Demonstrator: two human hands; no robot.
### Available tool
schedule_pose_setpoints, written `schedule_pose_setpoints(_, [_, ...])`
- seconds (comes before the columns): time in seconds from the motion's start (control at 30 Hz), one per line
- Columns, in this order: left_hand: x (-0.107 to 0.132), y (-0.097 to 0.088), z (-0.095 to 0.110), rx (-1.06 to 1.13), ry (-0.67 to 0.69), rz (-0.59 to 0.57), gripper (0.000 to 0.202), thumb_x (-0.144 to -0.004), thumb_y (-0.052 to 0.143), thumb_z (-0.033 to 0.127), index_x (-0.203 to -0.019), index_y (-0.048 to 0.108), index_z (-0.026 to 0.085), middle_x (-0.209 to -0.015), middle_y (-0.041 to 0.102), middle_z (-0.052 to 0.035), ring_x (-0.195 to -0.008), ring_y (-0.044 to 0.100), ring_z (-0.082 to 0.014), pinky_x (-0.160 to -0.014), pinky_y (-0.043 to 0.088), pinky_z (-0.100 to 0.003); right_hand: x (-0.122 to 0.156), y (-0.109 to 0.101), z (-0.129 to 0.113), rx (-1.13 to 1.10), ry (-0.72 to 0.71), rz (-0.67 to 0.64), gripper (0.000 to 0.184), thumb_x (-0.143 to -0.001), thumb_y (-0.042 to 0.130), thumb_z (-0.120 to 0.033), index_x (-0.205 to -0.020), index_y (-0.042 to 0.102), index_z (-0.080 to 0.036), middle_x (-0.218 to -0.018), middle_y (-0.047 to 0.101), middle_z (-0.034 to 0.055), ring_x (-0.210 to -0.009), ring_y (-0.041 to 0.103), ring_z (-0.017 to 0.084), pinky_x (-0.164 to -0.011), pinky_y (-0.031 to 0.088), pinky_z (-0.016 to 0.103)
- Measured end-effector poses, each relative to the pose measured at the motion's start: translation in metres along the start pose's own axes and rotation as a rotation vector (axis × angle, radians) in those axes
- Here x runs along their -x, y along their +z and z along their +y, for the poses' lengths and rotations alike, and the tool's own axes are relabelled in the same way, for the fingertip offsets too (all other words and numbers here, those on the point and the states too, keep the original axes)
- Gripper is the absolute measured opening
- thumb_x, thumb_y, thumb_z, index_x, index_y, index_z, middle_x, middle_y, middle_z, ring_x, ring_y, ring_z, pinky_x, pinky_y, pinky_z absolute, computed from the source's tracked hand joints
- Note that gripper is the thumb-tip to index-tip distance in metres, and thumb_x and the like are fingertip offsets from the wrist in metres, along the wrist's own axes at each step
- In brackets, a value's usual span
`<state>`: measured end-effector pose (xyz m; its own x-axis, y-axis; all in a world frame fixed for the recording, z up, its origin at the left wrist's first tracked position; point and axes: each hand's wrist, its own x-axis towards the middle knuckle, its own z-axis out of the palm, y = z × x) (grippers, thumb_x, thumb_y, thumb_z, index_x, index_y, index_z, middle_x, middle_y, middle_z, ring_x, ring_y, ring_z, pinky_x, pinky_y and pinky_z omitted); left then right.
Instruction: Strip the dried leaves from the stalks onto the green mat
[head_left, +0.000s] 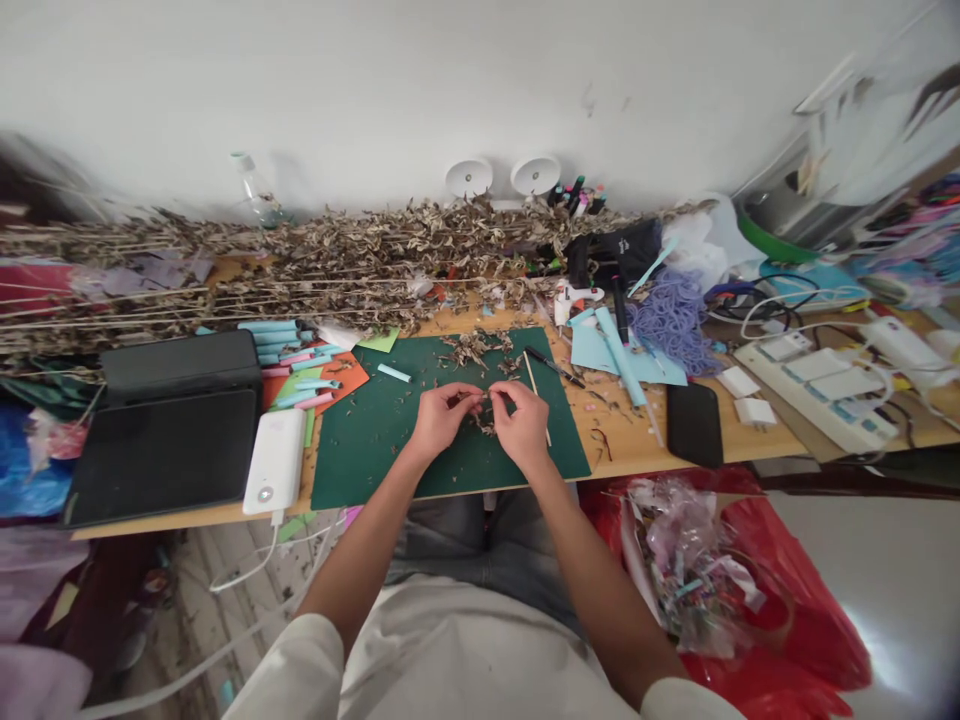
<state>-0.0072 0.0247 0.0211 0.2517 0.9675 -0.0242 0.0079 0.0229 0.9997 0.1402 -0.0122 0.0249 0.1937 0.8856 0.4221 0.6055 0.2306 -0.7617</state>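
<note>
My left hand (442, 416) and my right hand (520, 418) face each other low over a green cutting mat (367, 440). Both are closed in a pinch, fingertips close together around dry brown leaf bits. Between and just below them lie crumbled dried leaves (485, 422). Farther back on the mat rests a heap of dried leaves (474, 348). A small light-blue paper tube (394, 373) sits to the left of the heap. Close by my right hand are a thin wooden stick (533, 380) and a black pen (553, 367).
Bundles of dried leafy stems (360, 250) stretch along the wall. On the left stand a black tablet (165, 455), a white power bank (274, 460) and rolled paper tubes (274, 340). At right are purple yarn (675, 315), a phone (694, 424), a power strip (817, 395) and a red bag (795, 570) below.
</note>
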Motion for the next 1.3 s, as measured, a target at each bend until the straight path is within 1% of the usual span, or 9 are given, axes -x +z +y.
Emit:
schedule_pose_setpoints(0.13, [-0.002, -0.004, 0.002, 0.051, 0.004, 0.008, 0.025, -0.073, 0.070, 0.038, -0.083, 0.070, 0.014, -0.070, 0.068, -0.0032, -0.064, 0.063, -0.0143, -0.066, 0.051, -0.027, 0.002, -0.006, 0.004, -0.006, 0.021, -0.061, 0.015, -0.084, 0.054, -0.021, -0.085, 0.070, -0.021, -0.085, 0.071, 0.0046, -0.080, 0.066, 0.020, -0.076, 0.052, 0.032])
schedule_pose_setpoints(0.3, [-0.001, -0.003, 0.003, 0.038, 0.003, -0.071, 0.028, -0.075, 0.070, 0.037, -0.091, 0.070, 0.014, -0.074, 0.070, -0.0045, -0.068, 0.064, -0.0152, -0.068, 0.051, -0.027, 0.001, -0.012, -0.001, -0.139, 0.091, -0.103, 0.021, -0.081, 0.062, -0.028, -0.099, 0.071, -0.022, -0.092, 0.073, 0.0039, -0.080, 0.068, 0.019, -0.076, 0.054, 0.032])
schedule_pose_setpoints(0.4, [0.000, 0.000, 0.000, 0.057, 0.018, -0.083, 0.031, -0.075, 0.070, 0.037, -0.096, 0.068, 0.015, -0.076, 0.069, -0.0040, -0.069, 0.065, -0.0159, -0.070, 0.052, -0.028, 0.001, -0.009, -0.005, -0.160, 0.092, -0.091, 0.016, -0.083, 0.060, -0.031, -0.089, 0.073, -0.022, -0.088, 0.073, 0.0039, -0.074, 0.067, 0.018, -0.069, 0.055, 0.029])
schedule_pose_setpoints(0.6, [0.002, -0.002, -0.004, -0.357, 0.223, -0.064, 0.019, -0.085, 0.058, 0.034, -0.088, 0.070, 0.020, -0.084, 0.069, -0.0054, -0.077, 0.062, -0.0177, -0.077, 0.047, -0.028, 0.004, -0.002, -0.005, 0.068, -0.046, -0.080, 0.018, -0.085, 0.053, -0.018, -0.085, 0.070, -0.020, -0.084, 0.069, 0.0063, -0.077, 0.064, 0.019, -0.073, 0.051, 0.031])
schedule_pose_setpoints(0.7, [0.003, -0.003, -0.001, -0.448, 0.298, -0.058, 0.019, -0.087, 0.053, 0.029, -0.089, 0.070, 0.020, -0.086, 0.068, -0.0060, -0.080, 0.060, -0.0181, -0.080, 0.044, -0.028, 0.004, -0.001, -0.001, 0.144, -0.017, -0.037, 0.018, -0.084, 0.053, -0.016, -0.084, 0.070, -0.020, -0.081, 0.069, 0.0067, -0.074, 0.063, 0.020, -0.071, 0.050, 0.031])
schedule_pose_setpoints(0.87, [0.002, -0.001, 0.006, -0.338, 0.238, 0.009, 0.021, -0.088, 0.053, 0.035, -0.086, 0.068, 0.019, -0.078, 0.065, -0.0017, -0.070, 0.055, -0.0139, -0.070, 0.042, -0.023, 0.004, -0.001, 0.002, 0.004, 0.075, -0.090, 0.013, -0.080, 0.058, -0.018, -0.080, 0.071, -0.022, -0.078, 0.071, 0.0027, -0.068, 0.064, 0.017, -0.067, 0.052, 0.029])
schedule_pose_setpoints(1.03, [0.002, 0.000, 0.005, -0.198, 0.133, -0.005, 0.027, -0.085, 0.057, 0.040, -0.091, 0.069, 0.017, -0.075, 0.065, -0.0014, -0.065, 0.054, -0.0126, -0.062, 0.041, -0.022, 0.004, -0.006, -0.003, -0.117, 0.088, -0.099, 0.018, -0.080, 0.055, -0.018, -0.086, 0.071, -0.021, -0.090, 0.071, 0.0043, -0.078, 0.067, 0.018, -0.072, 0.056, 0.029])
schedule_pose_setpoints(1.2, [0.001, 0.000, 0.001, -0.051, 0.073, -0.025, 0.029, -0.079, 0.065, 0.039, -0.094, 0.072, 0.015, -0.087, 0.071, -0.0062, -0.073, 0.061, -0.0150, -0.068, 0.047, -0.025, 0.002, -0.005, -0.009, -0.262, 0.169, -0.086, 0.022, -0.078, 0.063, -0.026, -0.098, 0.069, -0.020, -0.090, 0.072, 0.0051, -0.079, 0.068, 0.018, -0.075, 0.057, 0.031])
schedule_pose_setpoints(1.3, [-0.001, 0.001, -0.001, 0.066, 0.045, -0.022, 0.029, -0.075, 0.070, 0.037, -0.093, 0.071, 0.015, -0.082, 0.071, -0.0053, -0.070, 0.062, -0.0138, -0.067, 0.049, -0.024, 0.002, -0.002, -0.012, -0.284, 0.169, -0.076, 0.020, -0.079, 0.064, -0.029, -0.096, 0.070, -0.020, -0.089, 0.072, 0.0048, -0.076, 0.068, 0.018, -0.074, 0.058, 0.031])
